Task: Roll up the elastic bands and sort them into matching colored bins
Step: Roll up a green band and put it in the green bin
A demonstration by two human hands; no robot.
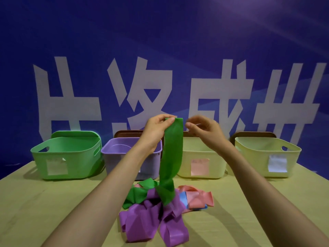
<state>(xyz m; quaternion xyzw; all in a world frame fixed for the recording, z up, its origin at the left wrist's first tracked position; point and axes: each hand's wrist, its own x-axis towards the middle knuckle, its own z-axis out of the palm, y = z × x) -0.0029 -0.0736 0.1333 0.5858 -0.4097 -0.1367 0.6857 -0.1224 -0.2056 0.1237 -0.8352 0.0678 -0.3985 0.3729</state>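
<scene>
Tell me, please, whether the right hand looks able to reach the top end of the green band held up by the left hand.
Probably yes. The right hand hovers close beside the top of the green band, which the left hand pinches and holds up; nothing shows between them.

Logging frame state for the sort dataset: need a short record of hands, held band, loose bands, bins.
left hand: pinches green band top
right hand: beside band top, blurred, contact unclear
green band: hangs down, lower end on purple band
unrolled: purple band, pink band, blue band
bins: green bin, purple bin, two yellow bins, behind bands
</scene>
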